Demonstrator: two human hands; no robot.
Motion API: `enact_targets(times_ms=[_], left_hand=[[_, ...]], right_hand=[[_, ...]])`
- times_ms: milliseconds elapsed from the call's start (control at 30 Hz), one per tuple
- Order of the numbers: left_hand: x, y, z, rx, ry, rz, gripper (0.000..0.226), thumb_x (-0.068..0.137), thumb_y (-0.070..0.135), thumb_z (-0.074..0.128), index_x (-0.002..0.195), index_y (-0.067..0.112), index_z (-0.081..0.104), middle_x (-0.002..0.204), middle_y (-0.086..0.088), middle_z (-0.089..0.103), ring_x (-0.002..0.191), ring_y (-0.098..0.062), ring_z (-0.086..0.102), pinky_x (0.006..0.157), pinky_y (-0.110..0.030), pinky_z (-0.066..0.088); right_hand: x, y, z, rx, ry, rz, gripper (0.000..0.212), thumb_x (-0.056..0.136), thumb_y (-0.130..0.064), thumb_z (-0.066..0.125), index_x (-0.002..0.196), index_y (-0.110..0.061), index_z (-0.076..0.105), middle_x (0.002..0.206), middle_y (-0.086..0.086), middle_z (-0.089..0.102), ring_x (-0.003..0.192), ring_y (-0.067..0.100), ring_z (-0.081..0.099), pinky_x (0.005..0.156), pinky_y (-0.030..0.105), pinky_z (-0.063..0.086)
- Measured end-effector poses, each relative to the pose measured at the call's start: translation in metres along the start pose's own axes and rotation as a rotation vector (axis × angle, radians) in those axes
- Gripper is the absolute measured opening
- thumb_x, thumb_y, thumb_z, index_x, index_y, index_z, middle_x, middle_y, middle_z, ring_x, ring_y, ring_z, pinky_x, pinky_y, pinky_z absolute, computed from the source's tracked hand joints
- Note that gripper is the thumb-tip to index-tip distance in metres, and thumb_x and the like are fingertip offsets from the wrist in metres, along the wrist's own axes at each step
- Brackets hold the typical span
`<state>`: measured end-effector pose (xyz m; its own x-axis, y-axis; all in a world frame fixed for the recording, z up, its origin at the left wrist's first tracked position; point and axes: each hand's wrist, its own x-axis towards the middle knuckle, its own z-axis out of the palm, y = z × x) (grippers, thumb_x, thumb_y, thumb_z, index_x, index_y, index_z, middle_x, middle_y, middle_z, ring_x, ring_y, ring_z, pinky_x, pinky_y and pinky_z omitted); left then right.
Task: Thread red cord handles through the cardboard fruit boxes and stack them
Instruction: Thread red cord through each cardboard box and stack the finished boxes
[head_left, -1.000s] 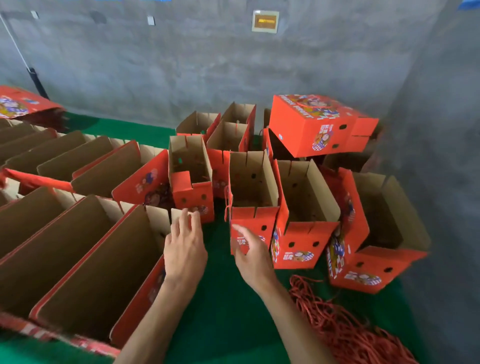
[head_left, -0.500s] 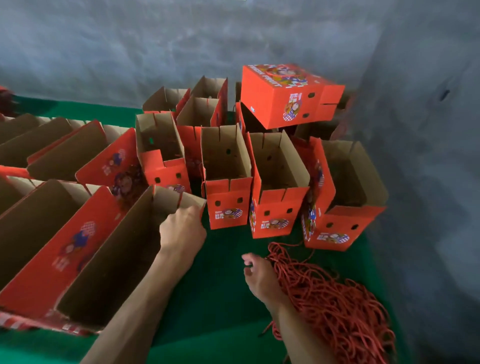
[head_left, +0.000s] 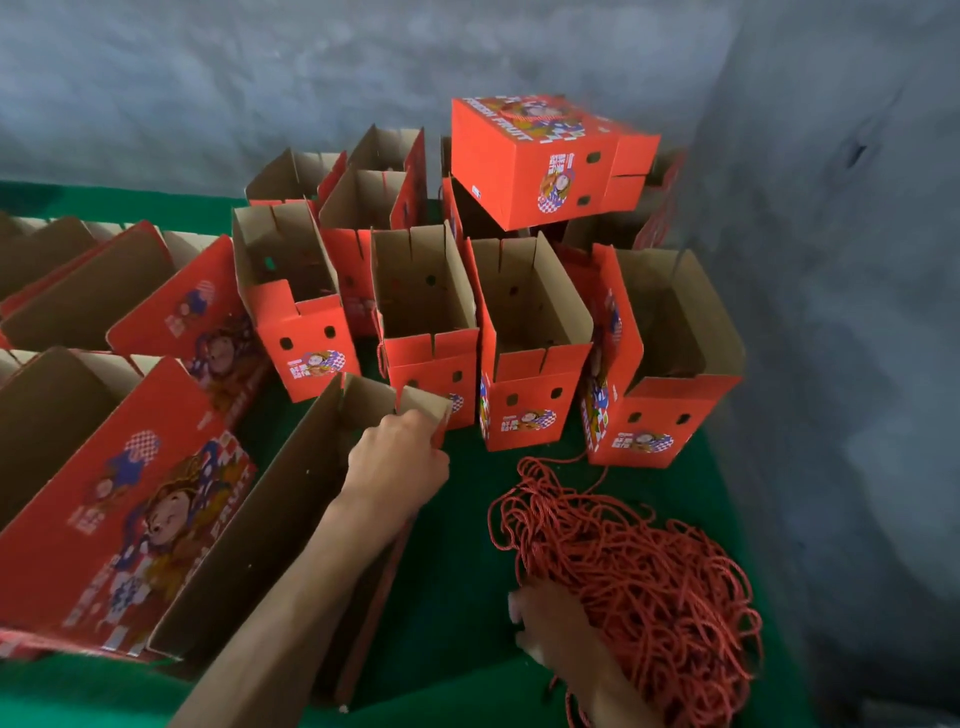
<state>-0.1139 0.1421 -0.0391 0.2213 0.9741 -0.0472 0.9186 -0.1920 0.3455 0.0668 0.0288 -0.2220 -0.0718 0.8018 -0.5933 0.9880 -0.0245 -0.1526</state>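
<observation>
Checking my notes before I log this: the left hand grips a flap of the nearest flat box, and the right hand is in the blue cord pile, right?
Not quite: the cord pile is red, not blue, as the head view shows. The rest holds: the left hand grips a flap of the nearest flat box, and the right hand is in that pile.

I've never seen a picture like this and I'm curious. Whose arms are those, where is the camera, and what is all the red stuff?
No machine here: the arms belong to a person wearing a camera on their head, so you look down as they do. On the green mat stand open red cardboard fruit boxes, with one closed box resting on top at the back. The left hand holds the flap of a flattened box. The right hand reaches into a tangled pile of red cord; blur hides whether it has a grip on any.
</observation>
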Motion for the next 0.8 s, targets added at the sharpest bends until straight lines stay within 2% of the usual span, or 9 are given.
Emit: enact_targets(times_ms=[133, 200, 300, 400, 467, 567, 633, 733, 800], left_hand=[[-0.001, 0.004, -0.001, -0.049, -0.058, 0.025, 0.017, 0.089, 0.027, 0.058, 0.101, 0.017, 0.067, 0.091, -0.003, 0.066, 0.084, -0.025, 0.067, 0.072, -0.039, 0.061], [0.001, 0.003, -0.002, -0.074, -0.088, 0.027, 0.018, 0.09, 0.029, 0.059, 0.104, 0.02, 0.067, 0.094, -0.001, 0.067, 0.083, -0.021, 0.067, 0.068, -0.034, 0.059], [0.004, -0.004, -0.005, -0.143, -0.193, 0.024, 0.018, 0.092, 0.033, 0.058, 0.102, 0.025, 0.07, 0.091, 0.005, 0.068, 0.079, -0.013, 0.065, 0.063, -0.027, 0.054], [0.01, -0.011, -0.005, -0.312, -0.31, -0.054, 0.024, 0.093, 0.033, 0.055, 0.087, 0.017, 0.072, 0.079, 0.0, 0.075, 0.071, -0.017, 0.073, 0.073, -0.039, 0.062], [0.015, -0.016, -0.002, -0.476, -0.371, -0.159, 0.032, 0.094, 0.033, 0.055, 0.089, 0.007, 0.074, 0.079, -0.008, 0.076, 0.075, -0.026, 0.074, 0.081, -0.044, 0.061], [0.023, -0.023, 0.007, -0.638, -0.517, -0.354, 0.041, 0.094, 0.048, 0.056, 0.098, 0.011, 0.076, 0.084, -0.006, 0.079, 0.081, -0.027, 0.077, 0.093, -0.045, 0.058], [0.025, -0.029, 0.011, -0.676, -0.59, -0.422, 0.048, 0.094, 0.059, 0.051, 0.103, 0.017, 0.074, 0.088, -0.004, 0.079, 0.082, -0.025, 0.077, 0.095, -0.045, 0.056], [0.026, -0.034, 0.014, -0.702, -0.641, -0.42, 0.057, 0.094, 0.068, 0.046, 0.109, 0.019, 0.071, 0.092, -0.004, 0.079, 0.084, -0.024, 0.078, 0.097, -0.045, 0.055], [0.024, -0.032, 0.013, -0.691, -0.655, -0.402, 0.06, 0.094, 0.071, 0.042, 0.112, 0.021, 0.069, 0.091, -0.002, 0.079, 0.083, -0.022, 0.078, 0.096, -0.045, 0.056]], right_hand=[[-0.003, 0.001, -0.003, 0.045, -0.002, 0.006, 0.021, 0.098, -0.016, 0.059, 0.102, -0.008, 0.078, 0.106, 0.01, 0.077, 0.099, 0.025, 0.073, 0.094, 0.039, 0.059], [-0.005, -0.001, -0.006, 0.135, 0.083, -0.015, 0.022, 0.096, -0.021, 0.058, 0.098, -0.009, 0.077, 0.099, 0.008, 0.077, 0.092, 0.022, 0.073, 0.087, 0.037, 0.059], [-0.012, -0.008, -0.016, 0.455, 0.259, -0.093, 0.02, 0.096, -0.034, 0.059, 0.096, -0.017, 0.072, 0.091, -0.004, 0.074, 0.084, 0.011, 0.068, 0.08, 0.035, 0.054], [-0.019, -0.02, -0.036, 0.843, 0.342, -0.158, 0.011, 0.098, -0.038, 0.063, 0.094, -0.031, 0.071, 0.09, -0.011, 0.074, 0.084, 0.001, 0.068, 0.078, 0.025, 0.053], [-0.022, -0.03, -0.044, 1.043, 0.407, -0.17, 0.007, 0.1, -0.033, 0.067, 0.097, -0.038, 0.07, 0.093, -0.01, 0.076, 0.087, 0.001, 0.071, 0.082, 0.024, 0.057], [-0.024, -0.04, -0.047, 1.193, 0.477, -0.191, 0.009, 0.1, -0.024, 0.071, 0.106, -0.03, 0.073, 0.092, -0.004, 0.078, 0.089, 0.006, 0.074, 0.085, 0.025, 0.059], [-0.023, -0.046, -0.049, 1.266, 0.492, -0.179, 0.011, 0.098, -0.021, 0.073, 0.109, -0.023, 0.074, 0.091, 0.0, 0.078, 0.087, 0.009, 0.075, 0.087, 0.028, 0.06], [-0.017, -0.054, -0.053, 1.336, 0.536, -0.158, 0.01, 0.098, -0.012, 0.071, 0.106, -0.008, 0.075, 0.089, 0.008, 0.078, 0.081, 0.017, 0.075, 0.085, 0.031, 0.061], [-0.013, -0.059, -0.057, 1.3, 0.563, -0.127, 0.012, 0.099, -0.009, 0.068, 0.106, 0.0, 0.074, 0.092, 0.016, 0.076, 0.074, 0.014, 0.072, 0.079, 0.024, 0.059]])
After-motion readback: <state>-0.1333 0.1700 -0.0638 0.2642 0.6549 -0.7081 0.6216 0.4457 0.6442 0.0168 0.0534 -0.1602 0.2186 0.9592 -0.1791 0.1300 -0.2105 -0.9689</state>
